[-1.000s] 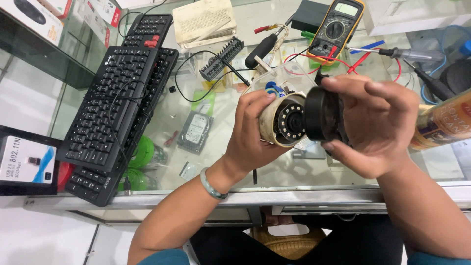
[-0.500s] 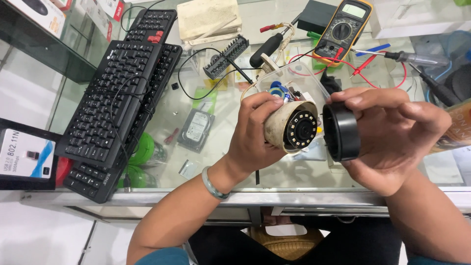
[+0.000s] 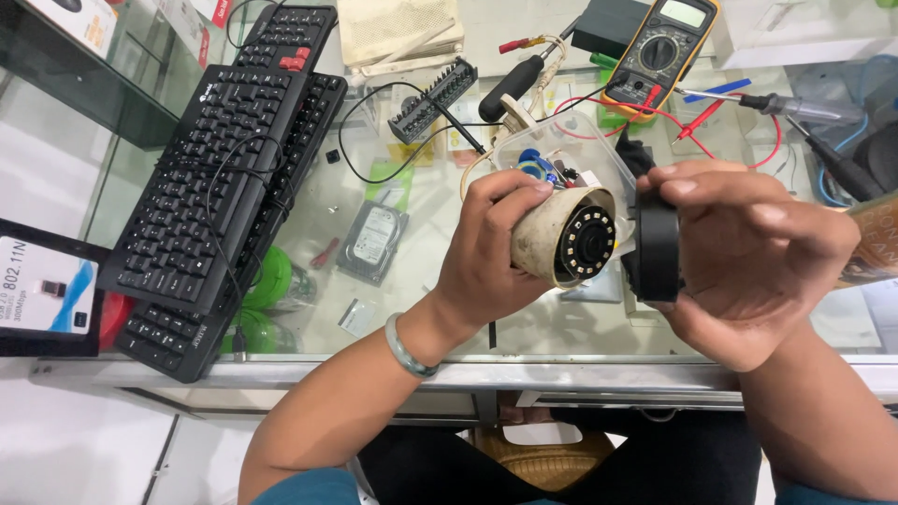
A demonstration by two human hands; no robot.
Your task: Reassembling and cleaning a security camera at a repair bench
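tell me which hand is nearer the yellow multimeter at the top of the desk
Right. The right hand holding the black ring sits just below the yellow multimeter; the left hand is farther left, gripping the white camera body.

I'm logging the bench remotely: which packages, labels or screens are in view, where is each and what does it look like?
Multimeter: top centre-right, yellow and black, small grey screen, round dial.
Boxed package: far left edge, black frame, white and blue face.
Hard drive: on the glass left of the left hand, grey with a white label.
White box: top left corner, red print.
Brown printed package: right edge, behind the right hand.
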